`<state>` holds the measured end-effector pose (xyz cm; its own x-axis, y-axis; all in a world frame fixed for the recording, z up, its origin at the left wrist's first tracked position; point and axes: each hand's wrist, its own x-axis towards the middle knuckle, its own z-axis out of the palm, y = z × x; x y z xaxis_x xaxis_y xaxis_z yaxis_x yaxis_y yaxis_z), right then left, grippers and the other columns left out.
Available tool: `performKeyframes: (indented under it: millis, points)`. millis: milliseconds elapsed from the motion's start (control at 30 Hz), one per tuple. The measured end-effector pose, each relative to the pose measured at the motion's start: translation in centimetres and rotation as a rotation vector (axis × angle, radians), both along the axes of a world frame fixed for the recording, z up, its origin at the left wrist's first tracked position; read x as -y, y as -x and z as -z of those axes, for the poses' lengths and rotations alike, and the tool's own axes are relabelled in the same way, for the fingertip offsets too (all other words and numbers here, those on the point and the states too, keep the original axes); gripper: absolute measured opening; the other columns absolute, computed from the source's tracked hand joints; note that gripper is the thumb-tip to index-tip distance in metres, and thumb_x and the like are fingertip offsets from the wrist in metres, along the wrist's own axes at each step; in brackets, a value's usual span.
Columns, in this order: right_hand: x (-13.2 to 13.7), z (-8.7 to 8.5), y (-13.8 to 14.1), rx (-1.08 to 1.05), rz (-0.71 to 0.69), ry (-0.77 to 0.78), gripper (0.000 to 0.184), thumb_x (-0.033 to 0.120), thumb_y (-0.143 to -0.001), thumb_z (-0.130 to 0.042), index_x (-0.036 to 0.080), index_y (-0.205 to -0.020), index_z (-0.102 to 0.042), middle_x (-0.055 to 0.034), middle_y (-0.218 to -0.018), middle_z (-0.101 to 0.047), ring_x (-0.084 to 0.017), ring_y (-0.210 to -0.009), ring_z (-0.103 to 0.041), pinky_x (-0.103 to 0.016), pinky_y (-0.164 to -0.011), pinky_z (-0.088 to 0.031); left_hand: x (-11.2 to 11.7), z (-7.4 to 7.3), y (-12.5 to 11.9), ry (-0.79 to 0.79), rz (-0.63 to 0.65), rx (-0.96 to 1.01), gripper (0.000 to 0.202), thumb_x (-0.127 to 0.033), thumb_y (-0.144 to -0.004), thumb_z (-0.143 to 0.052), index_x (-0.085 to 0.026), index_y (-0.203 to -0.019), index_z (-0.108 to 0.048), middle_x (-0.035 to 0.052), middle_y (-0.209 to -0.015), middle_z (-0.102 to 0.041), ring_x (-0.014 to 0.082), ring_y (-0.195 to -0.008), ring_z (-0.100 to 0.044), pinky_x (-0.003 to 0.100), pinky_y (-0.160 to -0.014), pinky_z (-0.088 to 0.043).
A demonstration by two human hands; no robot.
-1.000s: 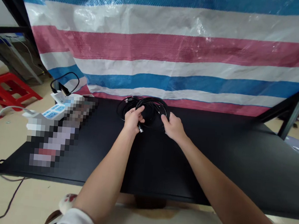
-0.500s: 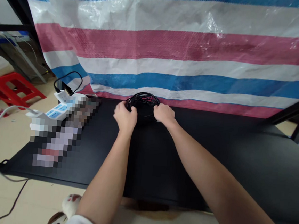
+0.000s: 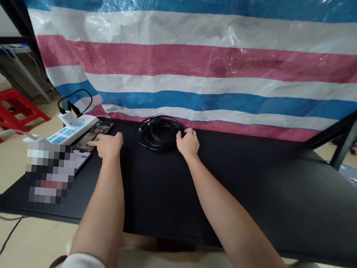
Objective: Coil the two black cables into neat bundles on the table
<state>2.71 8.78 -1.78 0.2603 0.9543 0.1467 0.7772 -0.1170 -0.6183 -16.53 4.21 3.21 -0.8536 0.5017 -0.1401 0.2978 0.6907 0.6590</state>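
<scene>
A coil of black cable [image 3: 158, 134] lies on the black tabletop [image 3: 160, 199], close to the hanging striped sheet. A plug end shows at the coil's left side. My right hand [image 3: 188, 144] is at the coil's right edge, thumb and bent fingers closed about it; the fingertips are partly hidden. Away from the coil, my left hand [image 3: 109, 144] holds nothing, its index finger stretched out to the left over a phone [image 3: 91, 136] with a lit screen. Whether that finger touches the screen I cannot tell.
A white power strip [image 3: 72, 131] with plugs runs along the table's left edge. Below the first phone lies a second phone [image 3: 81, 159], largely blurred out. The striped sheet [image 3: 203, 61] closes off the back. A red stool [image 3: 13, 109] stands on the floor at left.
My left hand has let go of the cable coil and moved left to the phone. The coil now lies flatter on the table, with my right hand still at its right edge.
</scene>
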Motion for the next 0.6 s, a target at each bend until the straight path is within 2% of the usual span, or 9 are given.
performKeyframes:
  millis: [267,467,600]
  points:
    - [0.18,-0.19,-0.39,-0.089,0.012,-0.012,0.024,0.035,-0.088,-0.045,0.018,-0.103,-0.055,-0.0131,-0.110,-0.059,-0.026,-0.092,-0.062,-0.036,-0.075,-0.044,-0.01,0.03,-0.46,0.029,0.030,-0.058,0.075,-0.030,-0.071,-0.059,0.000,-0.135,-0.034,0.0355,-0.145,-0.026,0.0423,-0.116,-0.056,0.053,-0.100,-0.043]
    - [0.03,0.32,-0.54,-0.124,0.007,-0.065,0.023,0.036,-0.087,-0.046,0.019,-0.099,-0.055,-0.0123,-0.107,-0.060,-0.026,-0.091,-0.061,-0.036,-0.075,-0.044,0.11,-0.13,-0.65,-0.007,0.022,-0.047,0.075,-0.029,-0.069,-0.060,-0.002,-0.135,-0.037,0.0324,-0.150,-0.021,0.0439,-0.118,-0.054,0.055,-0.102,-0.040]
    - [-0.07,0.53,-0.63,-0.144,0.011,-0.077,0.023,0.037,-0.086,-0.047,0.019,-0.098,-0.055,-0.0113,-0.106,-0.060,-0.024,-0.090,-0.061,-0.035,-0.075,-0.044,0.13,-0.37,-0.74,0.027,0.024,-0.034,0.074,-0.029,-0.071,-0.058,0.001,-0.134,-0.037,0.0339,-0.146,-0.025,0.0417,-0.119,-0.054,0.051,-0.102,-0.041]
